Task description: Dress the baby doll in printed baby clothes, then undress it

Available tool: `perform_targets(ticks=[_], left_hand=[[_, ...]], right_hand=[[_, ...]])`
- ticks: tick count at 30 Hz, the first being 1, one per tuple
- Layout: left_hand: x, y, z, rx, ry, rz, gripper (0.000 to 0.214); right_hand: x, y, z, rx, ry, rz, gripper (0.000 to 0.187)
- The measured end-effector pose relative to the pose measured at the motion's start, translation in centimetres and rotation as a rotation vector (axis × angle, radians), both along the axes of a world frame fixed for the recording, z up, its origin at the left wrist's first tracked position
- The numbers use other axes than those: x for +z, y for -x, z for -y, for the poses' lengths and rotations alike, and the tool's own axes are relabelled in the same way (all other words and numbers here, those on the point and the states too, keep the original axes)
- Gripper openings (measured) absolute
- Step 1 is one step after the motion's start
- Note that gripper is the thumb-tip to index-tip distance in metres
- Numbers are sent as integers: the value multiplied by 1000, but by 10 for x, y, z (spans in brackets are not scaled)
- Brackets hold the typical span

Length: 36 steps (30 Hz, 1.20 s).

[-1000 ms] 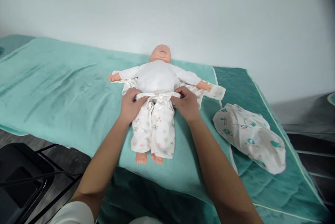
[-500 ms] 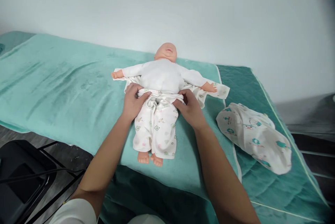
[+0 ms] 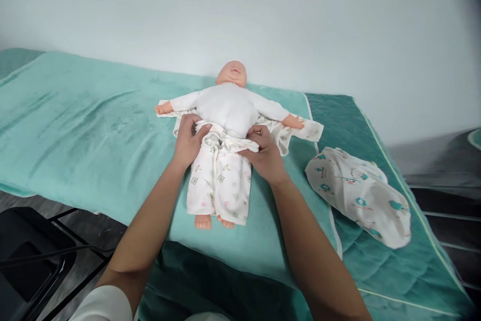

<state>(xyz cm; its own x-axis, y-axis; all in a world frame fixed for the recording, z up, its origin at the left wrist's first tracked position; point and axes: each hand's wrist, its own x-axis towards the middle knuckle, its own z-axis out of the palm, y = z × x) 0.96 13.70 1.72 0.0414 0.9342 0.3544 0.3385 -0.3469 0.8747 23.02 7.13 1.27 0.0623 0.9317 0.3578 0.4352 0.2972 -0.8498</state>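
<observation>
A baby doll (image 3: pixel 228 105) with a white cloth body lies on its back, head toward the wall and arms spread. White printed baby pants (image 3: pixel 220 178) cover its legs, and only the feet show below the hems. My left hand (image 3: pixel 188 140) is closed on one side of the waistband, thumb on top. On the other side, my right hand (image 3: pixel 265 150) pinches the waistband, which is bunched and folded there. Under the doll's back and arms lies a spread white printed baby top (image 3: pixel 311 130), partly hidden by the body.
A white bundle of cloth with teal prints (image 3: pixel 358 196) lies to the right on a darker green quilted cover (image 3: pixel 394 266). A light teal blanket (image 3: pixel 93 125) spreads under the doll. A black chair (image 3: pixel 30 256) stands at lower left, and a white wall (image 3: pixel 240 15) rises behind.
The waistband has been drawn up a little, and the pant hems now cover more of the feet. My right hand has pulled its side outward. The whole view has shifted slightly.
</observation>
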Motion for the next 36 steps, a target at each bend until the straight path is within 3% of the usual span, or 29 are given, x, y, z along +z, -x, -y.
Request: perform_targets(ticks=[6,10,22,32,36], left_hand=[[0,-12,-28,-37,-100,-47,17],[-2,-13,-34,-40,-154,-73,19],[-8,12,30,-63,-190,-178,22],[-11,11,29,-48,-124,-218,26],[-11,10,28,-30,-125,-226,26]], right_hand=[[1,1,-11,-52,-60,-8,22],[-4,-2,-14,-45,-39,-30,17],[-13,-5,-13,-66,-73,20,13],[-6,3,-2,-191,-149,121,15],[0,7,12,-245,-81,169,30]])
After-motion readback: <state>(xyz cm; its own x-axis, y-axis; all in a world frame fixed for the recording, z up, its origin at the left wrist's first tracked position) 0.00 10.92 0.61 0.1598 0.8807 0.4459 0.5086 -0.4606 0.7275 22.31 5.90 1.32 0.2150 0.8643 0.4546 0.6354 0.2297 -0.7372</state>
